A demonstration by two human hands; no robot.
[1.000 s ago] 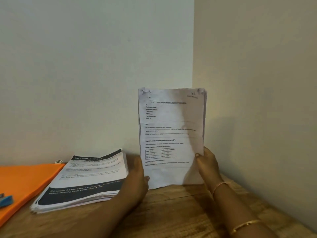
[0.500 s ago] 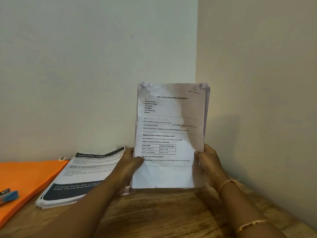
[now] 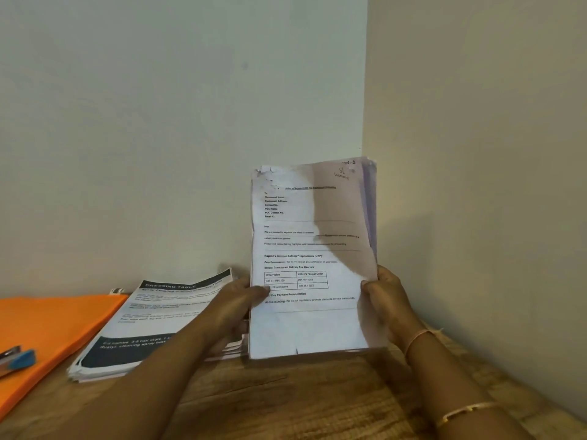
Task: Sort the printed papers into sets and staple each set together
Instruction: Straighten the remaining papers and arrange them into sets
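The wooden table (image 3: 301, 404) ran into a corner between 2 plain walls. On its left side lay an orange folder (image 3: 54, 328). Just beside the folder a thick stack of printed papers (image 3: 149, 325) lay flat, its top sheet banded in dark blue. Near the corner a thinner bundle of papers (image 3: 305, 236) stood upright, facing the camera. Its lower edge was at or just above the table; whether it touched could not be told.

The left hand (image 3: 233, 301) pinched the bundle's left edge low down, thumb across the front sheet. The right hand (image 3: 386, 293) pinched the right edge at about the same height, thumb on the front. The fingers behind the sheets were hidden. A blue stapler (image 3: 16, 357) lay on the folder at the far left, well apart from both hands.

The bundle looked light and limp. Its upper left corner was ragged and rear sheets showed past the right edge, so the sheets were loose and likely to slip. Holding both long edges seemed a sound grip for squaring them. For stapling, a firm pinch near 1 top corner would probably serve better.
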